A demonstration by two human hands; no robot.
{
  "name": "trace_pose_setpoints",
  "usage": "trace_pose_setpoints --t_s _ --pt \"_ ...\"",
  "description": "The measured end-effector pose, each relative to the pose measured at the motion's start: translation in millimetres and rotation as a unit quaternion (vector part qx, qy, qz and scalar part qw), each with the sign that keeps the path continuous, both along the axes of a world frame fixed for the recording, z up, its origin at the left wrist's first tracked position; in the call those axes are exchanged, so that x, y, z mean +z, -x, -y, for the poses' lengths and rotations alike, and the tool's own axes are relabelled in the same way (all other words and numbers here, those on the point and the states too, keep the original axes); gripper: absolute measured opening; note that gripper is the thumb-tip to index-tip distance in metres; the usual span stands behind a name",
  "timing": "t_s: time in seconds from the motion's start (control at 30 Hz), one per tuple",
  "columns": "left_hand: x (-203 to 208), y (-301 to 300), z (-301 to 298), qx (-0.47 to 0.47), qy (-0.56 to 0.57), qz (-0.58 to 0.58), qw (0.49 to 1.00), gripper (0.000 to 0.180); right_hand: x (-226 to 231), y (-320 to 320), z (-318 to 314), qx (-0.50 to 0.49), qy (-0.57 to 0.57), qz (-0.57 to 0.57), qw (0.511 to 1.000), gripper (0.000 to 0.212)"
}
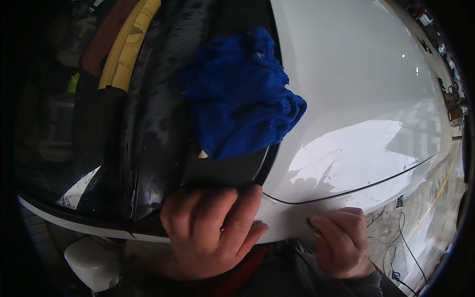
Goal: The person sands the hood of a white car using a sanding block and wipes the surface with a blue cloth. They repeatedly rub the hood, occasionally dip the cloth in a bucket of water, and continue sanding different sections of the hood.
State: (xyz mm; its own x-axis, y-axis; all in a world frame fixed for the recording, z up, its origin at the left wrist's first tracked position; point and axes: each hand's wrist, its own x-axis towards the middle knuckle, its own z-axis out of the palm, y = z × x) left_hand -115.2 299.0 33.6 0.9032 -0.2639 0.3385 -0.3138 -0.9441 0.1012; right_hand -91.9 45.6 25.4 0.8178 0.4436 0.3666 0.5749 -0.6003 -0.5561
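Note:
My left hand (210, 230) rests palm down on the car's near edge, by the corner where the black cowl panel (225, 173) meets the white body. Its fingers are outstretched and somewhat apart. To the right, my right hand (343, 242) is closed in a pinch above the white fender (284, 218). A small, thin, dark-tipped piece (311, 225) sticks out between its thumb and forefinger; its kind cannot be made out. Beyond my left hand, a crumpled blue cloth (240, 94) lies over the cowl and the hood's edge. A small pale object (203, 154) peeks out beneath it.
The glossy white hood (341, 84) fills the right side. A yellow paper roll (129, 47) lies at upper left near the dark windshield (47, 138). The white side mirror (96, 262) juts out at lower left. Black cables (408, 247) trail over the floor at right.

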Motion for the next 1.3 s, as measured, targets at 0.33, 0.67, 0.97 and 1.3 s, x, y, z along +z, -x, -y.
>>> trace_pose_setpoints --t_s 0.33,0.67,0.97,1.3 --pt "4.8 -3.4 -4.4 -0.016 -0.011 -0.015 1.000 0.048 6.5 -7.2 -1.1 0.011 0.016 -0.008 1.000 0.039" --pt "-11.3 -4.5 -8.2 -0.055 0.012 0.043 0.997 0.032 8.2 -6.5 -7.3 0.014 0.030 0.001 0.999 0.039" --pt "-13.7 12.6 -24.3 -0.059 0.112 0.052 0.991 0.036 15.4 -14.5 -49.5 0.014 0.052 0.103 0.993 0.040" --pt "-11.7 15.1 -24.4 -0.045 0.131 0.039 0.990 0.036 29.9 -13.1 -60.8 -0.028 0.174 0.023 0.984 0.051"
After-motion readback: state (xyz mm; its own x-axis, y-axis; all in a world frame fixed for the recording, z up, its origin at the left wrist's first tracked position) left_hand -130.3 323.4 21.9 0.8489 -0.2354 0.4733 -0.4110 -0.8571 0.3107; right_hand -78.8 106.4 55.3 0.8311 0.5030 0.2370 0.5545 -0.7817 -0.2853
